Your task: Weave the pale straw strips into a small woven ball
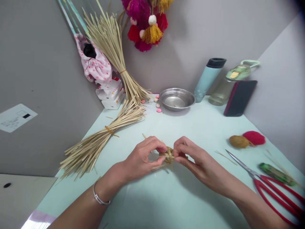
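Observation:
Between my two hands, above the middle of the table, is a small woven piece of straw strips (169,156), with loose strip ends sticking out to the left. My left hand (147,154) pinches its left side between thumb and fingers. On the right side, the fingertips of my right hand (188,154) are closed on the same piece. The fingers cover part of the weave, so its full shape is hidden. A tied bundle of straw strips (95,144) lies on the table to the left of my hands.
A second straw bundle (116,54) leans on the back wall beside white boxes (113,95). Behind my hands stand a metal bowl (177,100), a blue tumbler (209,79), a green bottle (224,87) and a phone (240,98). Yarn balls (254,137) and red-handled scissors (257,178) lie right.

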A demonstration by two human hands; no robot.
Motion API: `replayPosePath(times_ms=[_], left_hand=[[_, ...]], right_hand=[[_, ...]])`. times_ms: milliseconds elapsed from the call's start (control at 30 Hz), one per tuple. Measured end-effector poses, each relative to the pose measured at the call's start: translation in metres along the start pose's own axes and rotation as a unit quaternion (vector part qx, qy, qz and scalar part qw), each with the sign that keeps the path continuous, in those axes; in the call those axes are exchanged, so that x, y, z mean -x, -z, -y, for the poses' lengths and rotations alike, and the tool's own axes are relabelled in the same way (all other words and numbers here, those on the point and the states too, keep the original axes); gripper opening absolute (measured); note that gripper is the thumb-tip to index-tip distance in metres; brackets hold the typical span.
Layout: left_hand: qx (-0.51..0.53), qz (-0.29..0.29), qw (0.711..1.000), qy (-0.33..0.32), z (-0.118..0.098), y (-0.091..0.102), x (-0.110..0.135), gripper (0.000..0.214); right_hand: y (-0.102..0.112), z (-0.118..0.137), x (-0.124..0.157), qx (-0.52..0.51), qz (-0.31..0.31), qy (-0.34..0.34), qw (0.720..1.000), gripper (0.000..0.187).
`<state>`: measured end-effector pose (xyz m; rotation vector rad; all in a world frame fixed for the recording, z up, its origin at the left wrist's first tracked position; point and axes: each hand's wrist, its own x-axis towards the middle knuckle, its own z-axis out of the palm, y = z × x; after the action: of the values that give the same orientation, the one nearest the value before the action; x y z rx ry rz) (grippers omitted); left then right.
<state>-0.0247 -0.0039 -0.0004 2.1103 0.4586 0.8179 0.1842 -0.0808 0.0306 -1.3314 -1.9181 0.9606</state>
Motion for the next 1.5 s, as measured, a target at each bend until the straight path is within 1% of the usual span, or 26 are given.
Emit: replayPosePath(times_ms=[67, 167, 233, 300, 400, 500, 600, 667, 800, 900, 967, 1033, 1100, 1167, 1233, 1267, 1300, 1333, 1367, 1433, 1500], left_hand=[[0.026, 0.016, 0.999, 0.044, 0.001, -0.001, 0.001, 0.023], [0.074, 0.018, 0.993, 0.093, 0.001, -0.001, 0.001, 0.032], [0.099, 0.002, 0.989, 0.106, 0.0, 0.0, 0.0, 0.036], [0.114, -0.01, 0.987, 0.109, -0.001, 0.001, -0.001, 0.04], [0.12, -0.014, 0.986, 0.115, -0.001, 0.0, -0.001, 0.042], [0.129, -0.013, 0.984, 0.121, -0.001, -0.001, -0.001, 0.043], [0.143, -0.01, 0.982, 0.124, 0.0, -0.002, -0.001, 0.047], [0.156, -0.019, 0.979, 0.129, 0.001, -0.002, -0.001, 0.048], [0.189, -0.075, 0.969, 0.138, 0.003, -0.001, -0.003, 0.043], [0.202, -0.12, 0.963, 0.134, 0.003, -0.001, -0.003, 0.039], [0.2, -0.134, 0.962, 0.13, 0.003, -0.002, -0.002, 0.038], [0.195, -0.135, 0.964, 0.124, 0.004, -0.003, -0.002, 0.039], [0.189, -0.147, 0.963, 0.12, 0.006, -0.003, -0.003, 0.043], [0.178, -0.194, 0.957, 0.123, 0.009, -0.001, -0.005, 0.048], [0.161, -0.246, 0.945, 0.145, 0.012, 0.001, -0.007, 0.046], [0.156, -0.25, 0.941, 0.166, 0.013, 0.001, -0.008, 0.041], [0.158, -0.241, 0.938, 0.191, 0.013, 0.001, -0.009, 0.036], [0.167, -0.209, 0.939, 0.217, 0.014, 0.0, -0.009, 0.03], [0.188, -0.173, 0.938, 0.235, 0.013, -0.002, -0.009, 0.032], [0.254, -0.136, 0.927, 0.24, 0.011, -0.009, -0.008, 0.044], [0.329, -0.122, 0.911, 0.215, 0.009, -0.017, -0.007, 0.056]], right_hand=[[0.001, -0.002, 0.0, -0.014, 0.036, -0.02, 0.999, 0.015], [0.002, -0.005, -0.001, -0.084, 0.041, -0.049, 0.994, 0.017], [0.003, -0.006, -0.003, -0.159, 0.032, -0.064, 0.985, 0.017], [0.001, -0.008, -0.005, -0.234, 0.032, -0.076, 0.969, 0.014], [-0.003, -0.011, -0.008, -0.307, 0.033, -0.092, 0.947, 0.01], [-0.008, -0.013, -0.009, -0.327, 0.019, -0.106, 0.939, 0.011], [-0.013, -0.014, -0.01, -0.327, -0.008, -0.11, 0.939, 0.013], [-0.015, -0.015, -0.011, -0.33, -0.022, -0.11, 0.937, 0.014], [-0.016, -0.016, -0.011, -0.362, -0.052, -0.11, 0.924, 0.016], [-0.016, -0.017, -0.01, -0.379, -0.064, -0.125, 0.915, 0.019], [-0.016, -0.017, -0.011, -0.372, -0.063, -0.134, 0.916, 0.021], [-0.017, -0.016, -0.011, -0.366, -0.07, -0.136, 0.918, 0.022], [-0.017, -0.015, -0.011, -0.369, -0.093, -0.133, 0.915, 0.021], [-0.017, -0.016, -0.012, -0.384, -0.13, -0.128, 0.905, 0.02], [-0.016, -0.017, -0.013, -0.401, -0.169, -0.123, 0.892, 0.02], [-0.016, -0.018, -0.013, -0.409, -0.184, -0.121, 0.885, 0.02], [-0.016, -0.019, -0.014, -0.416, -0.195, -0.122, 0.88, 0.02], [-0.016, -0.02, -0.014, -0.42, -0.201, -0.122, 0.876, 0.02], [-0.017, -0.02, -0.015, -0.423, -0.205, -0.122, 0.874, 0.019], [-0.021, -0.02, -0.015, -0.419, -0.202, -0.126, 0.876, 0.019], [-0.026, -0.019, -0.014, -0.402, -0.197, -0.132, 0.885, 0.021]])
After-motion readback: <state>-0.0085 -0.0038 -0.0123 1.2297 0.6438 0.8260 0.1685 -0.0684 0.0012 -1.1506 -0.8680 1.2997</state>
